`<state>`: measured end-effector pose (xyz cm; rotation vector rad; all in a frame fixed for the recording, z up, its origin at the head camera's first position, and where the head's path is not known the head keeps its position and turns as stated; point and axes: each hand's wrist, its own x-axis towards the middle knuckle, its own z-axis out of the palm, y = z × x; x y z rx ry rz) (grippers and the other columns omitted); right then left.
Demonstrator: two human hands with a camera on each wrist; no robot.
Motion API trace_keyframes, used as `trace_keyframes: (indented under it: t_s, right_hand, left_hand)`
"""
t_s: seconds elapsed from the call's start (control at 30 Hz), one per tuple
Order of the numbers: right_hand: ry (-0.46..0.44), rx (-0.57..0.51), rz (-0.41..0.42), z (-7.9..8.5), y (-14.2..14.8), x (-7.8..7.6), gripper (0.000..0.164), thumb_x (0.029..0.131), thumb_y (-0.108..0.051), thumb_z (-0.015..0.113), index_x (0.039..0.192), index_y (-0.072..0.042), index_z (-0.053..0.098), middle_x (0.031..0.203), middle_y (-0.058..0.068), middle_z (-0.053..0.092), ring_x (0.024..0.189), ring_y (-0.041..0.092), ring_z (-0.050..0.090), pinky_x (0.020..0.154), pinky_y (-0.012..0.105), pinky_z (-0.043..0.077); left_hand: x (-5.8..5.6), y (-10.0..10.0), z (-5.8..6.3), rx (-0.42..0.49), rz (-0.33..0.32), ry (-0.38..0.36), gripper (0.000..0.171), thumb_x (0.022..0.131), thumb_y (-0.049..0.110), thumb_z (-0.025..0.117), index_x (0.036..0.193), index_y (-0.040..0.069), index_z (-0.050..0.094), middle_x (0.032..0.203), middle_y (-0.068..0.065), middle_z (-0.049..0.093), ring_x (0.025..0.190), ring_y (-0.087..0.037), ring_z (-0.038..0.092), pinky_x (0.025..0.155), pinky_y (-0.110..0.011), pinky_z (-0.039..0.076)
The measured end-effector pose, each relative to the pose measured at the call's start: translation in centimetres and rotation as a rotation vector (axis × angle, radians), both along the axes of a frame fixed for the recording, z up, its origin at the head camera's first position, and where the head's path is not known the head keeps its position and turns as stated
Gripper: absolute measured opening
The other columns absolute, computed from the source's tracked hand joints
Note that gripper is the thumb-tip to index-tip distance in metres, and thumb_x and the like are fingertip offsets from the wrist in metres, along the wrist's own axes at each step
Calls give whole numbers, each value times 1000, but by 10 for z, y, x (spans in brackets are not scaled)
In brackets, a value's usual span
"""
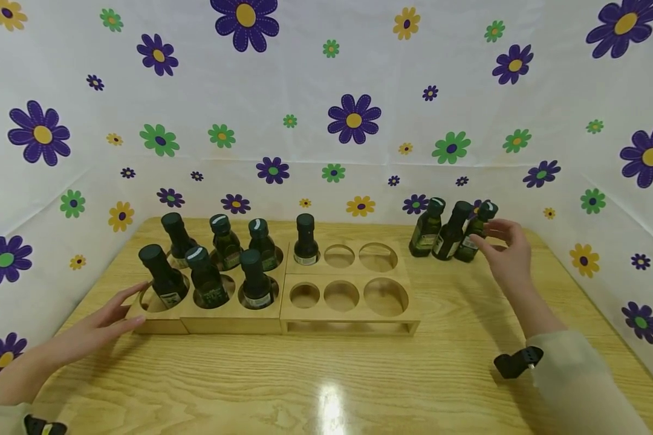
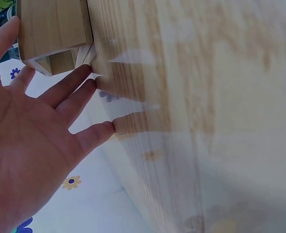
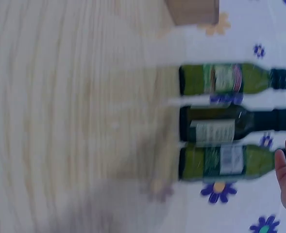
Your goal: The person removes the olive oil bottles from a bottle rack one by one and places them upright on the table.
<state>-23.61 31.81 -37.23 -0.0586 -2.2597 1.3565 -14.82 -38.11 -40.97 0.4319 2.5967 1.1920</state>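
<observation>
At the left end of the wooden rack (image 1: 234, 325), my left hand (image 1: 99, 323) lies with fairly straight, spread fingers at the corner. The left wrist view shows this hand (image 2: 41, 116) palm on, fingertips near the table and the rack end (image 2: 55, 24). My right hand (image 1: 508, 254) is beside the rightmost bottle (image 1: 470, 241), thumb and fingers parted near its neck. That dark green glass bottle (image 3: 213, 161) stands upright on the table with two others, a slim middle bottle (image 1: 450, 232) and a left bottle (image 1: 427, 229).
Several green bottles fill the rack's left half, one of them a slim bottle (image 1: 258, 284) at the front. The right half holds one bottle (image 1: 306, 238) at the back left, beside vacant round holes (image 1: 341, 296). A flowered cloth (image 1: 305, 139) surrounds the wooden table (image 1: 250, 380).
</observation>
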Motion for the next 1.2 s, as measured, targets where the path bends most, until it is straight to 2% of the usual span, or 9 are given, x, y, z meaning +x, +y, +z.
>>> trace_keyframes:
  t_s: [0.13, 0.23, 0.37, 0.47, 0.7, 0.87, 1.03, 1.2]
  right_hand:
    - [85, 17, 140, 7, -28, 5, 44, 91, -6, 68, 129, 5, 48, 116, 4, 56, 97, 0, 55, 78, 12, 44]
    - [88, 33, 239, 13, -52, 7, 44, 91, -4, 67, 129, 5, 47, 118, 12, 56, 98, 5, 57, 78, 13, 45]
    - [38, 35, 364, 16, -85, 6, 44, 91, -4, 67, 129, 5, 47, 121, 18, 56, 102, 21, 58, 77, 15, 46]
    - [1, 39, 444, 16, -108, 4, 44, 90, -3, 69, 128, 4, 48, 122, 19, 57, 106, 30, 58, 79, 22, 48]
    - [-105, 101, 637, 14, -157, -6, 53, 88, -5, 72, 133, 1, 44, 127, 18, 54, 114, 39, 55, 90, 47, 48]
    - [-188, 229, 774, 10, -184, -15, 62, 88, -7, 73, 139, -1, 38, 135, 20, 49, 120, 37, 52, 98, 50, 44]
    - [-234, 342, 827, 9, -203, -27, 67, 89, -11, 73, 143, -1, 34, 138, 20, 47, 125, 34, 49, 103, 50, 38]
    - [-264, 372, 809, 12, -216, -38, 69, 89, -11, 72, 145, -2, 32, 140, 18, 45, 127, 32, 47, 105, 44, 38]
  left_hand:
    - [0, 0, 1, 4, -5, 5, 66, 105, 17, 44, 155, 6, 4, 153, -34, 8, 123, -70, 22, 88, -72, 37]
    - [0, 0, 1, 6, -5, 0, 66, 105, 17, 44, 156, 6, 4, 154, -34, 7, 123, -70, 21, 88, -73, 36]
    - [-1, 0, 0, 5, -1, -8, 66, 105, 18, 44, 156, 7, 4, 154, -34, 7, 123, -71, 19, 88, -73, 35]
    - [-1, 0, 0, 4, 0, -5, 66, 105, 18, 45, 156, 6, 4, 154, -34, 7, 123, -70, 19, 88, -73, 35]
    - [-1, 0, 0, -1, 5, -8, 66, 105, 19, 45, 155, 6, 4, 154, -34, 7, 124, -70, 21, 88, -72, 36]
    - [-1, 1, 0, 0, 3, -10, 67, 105, 19, 45, 155, 6, 4, 154, -34, 7, 123, -70, 21, 88, -72, 37]
    - [0, 1, 1, 6, 3, -5, 67, 105, 18, 45, 155, 6, 3, 154, -34, 6, 123, -70, 20, 88, -72, 37]
    - [1, 0, 1, 7, 2, -6, 67, 105, 18, 45, 155, 6, 3, 154, -34, 7, 124, -70, 20, 89, -71, 37]
